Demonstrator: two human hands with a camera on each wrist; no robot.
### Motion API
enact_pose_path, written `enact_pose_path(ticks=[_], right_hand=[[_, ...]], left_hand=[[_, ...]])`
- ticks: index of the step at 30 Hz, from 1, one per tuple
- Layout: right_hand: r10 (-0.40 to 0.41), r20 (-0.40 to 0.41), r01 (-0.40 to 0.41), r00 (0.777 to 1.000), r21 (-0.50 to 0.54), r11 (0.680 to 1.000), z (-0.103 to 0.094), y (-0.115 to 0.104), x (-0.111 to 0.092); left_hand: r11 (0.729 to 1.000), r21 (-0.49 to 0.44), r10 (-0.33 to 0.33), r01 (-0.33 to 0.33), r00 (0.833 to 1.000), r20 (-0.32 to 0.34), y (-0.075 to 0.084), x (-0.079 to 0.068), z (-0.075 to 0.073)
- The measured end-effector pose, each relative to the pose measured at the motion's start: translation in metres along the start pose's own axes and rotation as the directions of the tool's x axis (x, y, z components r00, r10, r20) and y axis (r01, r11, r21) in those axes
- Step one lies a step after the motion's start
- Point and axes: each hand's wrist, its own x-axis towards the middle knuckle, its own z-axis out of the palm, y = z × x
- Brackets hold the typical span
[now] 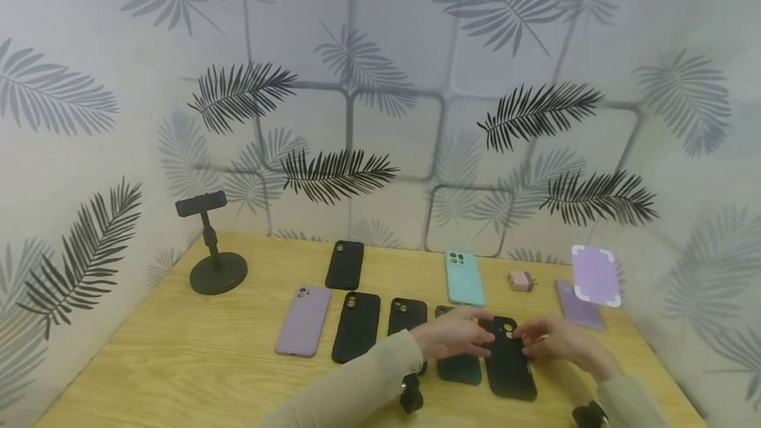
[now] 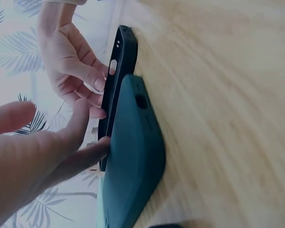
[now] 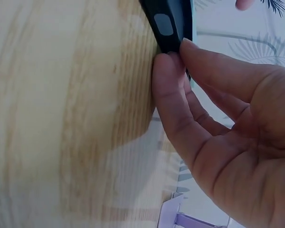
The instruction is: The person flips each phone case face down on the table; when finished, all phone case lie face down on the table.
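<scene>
The rightmost black phone case (image 1: 511, 370) lies in the front row, its camera cut-out toward the wall. My right hand (image 1: 559, 343) pinches its right edge between thumb and fingers; the right wrist view shows the thumb on the rim of the black case (image 3: 167, 19). From the other side my left hand (image 1: 452, 335) reaches over the dark green phone case (image 1: 460, 370), fingers extended toward the black case's upper left edge. In the left wrist view those fingers overlap the edge of the green case (image 2: 133, 152).
Leftward in the row are two more black cases (image 1: 357, 329) and a lilac one (image 1: 303, 322). Behind stand a black case (image 1: 345, 266), a turquoise case (image 1: 465, 279), a pink plug (image 1: 520, 281) and a purple stand (image 1: 596, 276). A black stand (image 1: 217, 273) is far left.
</scene>
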Motion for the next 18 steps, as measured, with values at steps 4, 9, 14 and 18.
enact_pose_path(ticks=[4,9,14,18], right_hand=[[-0.012,-0.01,0.012,1.0,0.031,0.999,0.002,0.003,-0.001],[-0.021,-0.024,0.022,1.0,0.077,0.997,0.007,0.006,-0.002],[-0.002,-0.043,0.006,0.999,0.085,0.996,0.009,0.001,-0.001],[0.017,-0.041,-0.011,0.999,0.149,0.989,0.009,-0.003,0.0]], left_hand=[[0.998,-0.057,0.016,-0.021,0.996,-0.093,-0.002,0.0,0.002],[0.997,-0.069,0.03,-0.044,0.98,-0.195,-0.008,0.001,0.004],[0.99,-0.117,0.047,-0.078,0.968,-0.248,-0.011,0.001,0.0],[0.984,-0.159,0.042,-0.084,0.967,-0.253,-0.011,0.004,-0.004]])
